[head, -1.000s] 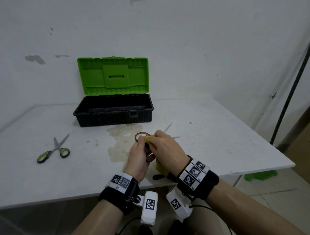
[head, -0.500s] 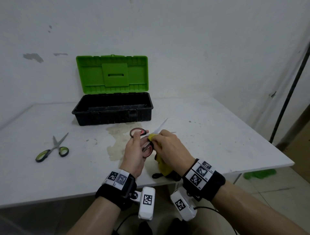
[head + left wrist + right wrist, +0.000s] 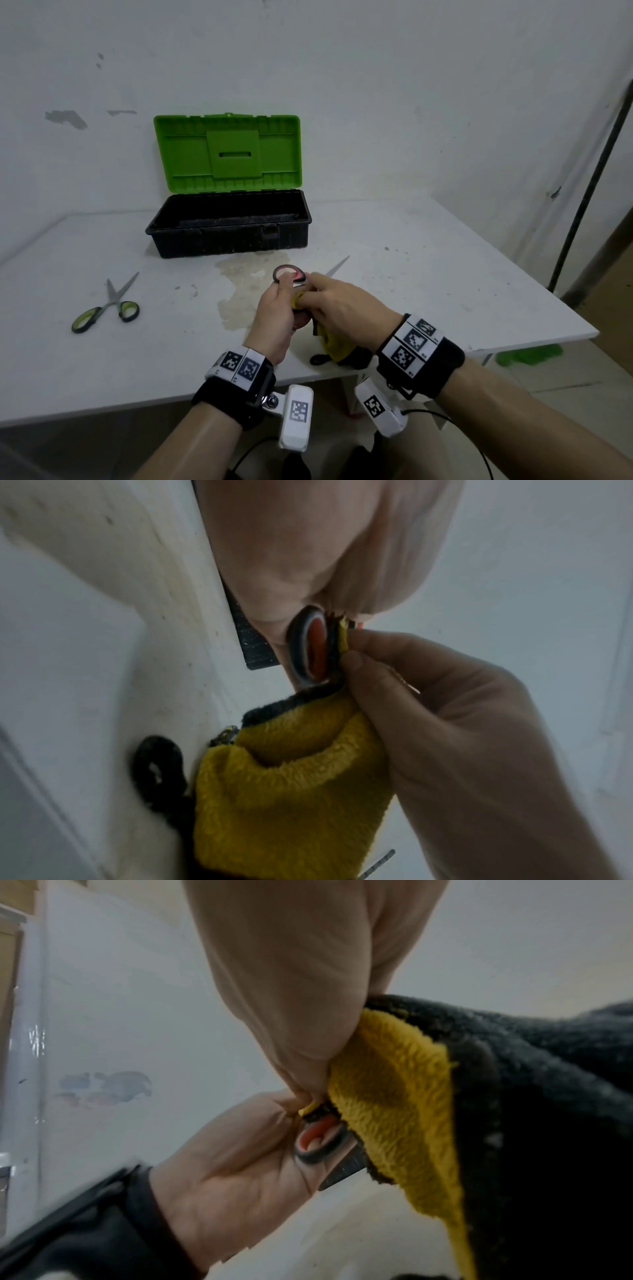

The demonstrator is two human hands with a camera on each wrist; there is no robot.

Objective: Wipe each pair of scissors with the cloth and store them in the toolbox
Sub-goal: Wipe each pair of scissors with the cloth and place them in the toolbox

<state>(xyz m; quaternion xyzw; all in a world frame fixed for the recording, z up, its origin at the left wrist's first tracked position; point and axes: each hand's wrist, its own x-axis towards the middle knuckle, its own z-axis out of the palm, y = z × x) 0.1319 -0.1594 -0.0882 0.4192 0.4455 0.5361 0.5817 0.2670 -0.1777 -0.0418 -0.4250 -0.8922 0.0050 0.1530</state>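
My left hand [image 3: 274, 315] grips the red-and-black handles of a pair of scissors [image 3: 289, 274], held just above the white table [image 3: 428, 274]. One steel blade tip [image 3: 337, 266] pokes out beyond my right hand [image 3: 337, 308]. That hand pinches a yellow cloth with black trim [image 3: 334, 346] around the scissors near the handles. In the left wrist view the cloth [image 3: 291, 791] hangs below the handle ring [image 3: 310, 649]. The right wrist view shows the same ring [image 3: 318, 1144] beside the cloth [image 3: 394, 1096]. A second, green-handled pair of scissors [image 3: 104, 308] lies at the left.
The open toolbox [image 3: 229, 222], black tray with a green lid standing upright, sits at the back centre against the wall. A yellowish stain [image 3: 246, 284] marks the table in front of it. The table's right edge and corner are close to my right wrist.
Both hands have shifted slightly while staying on the scissors and cloth; the right hand with the cloth has slid back toward the handles, leaving the blade tip bare.
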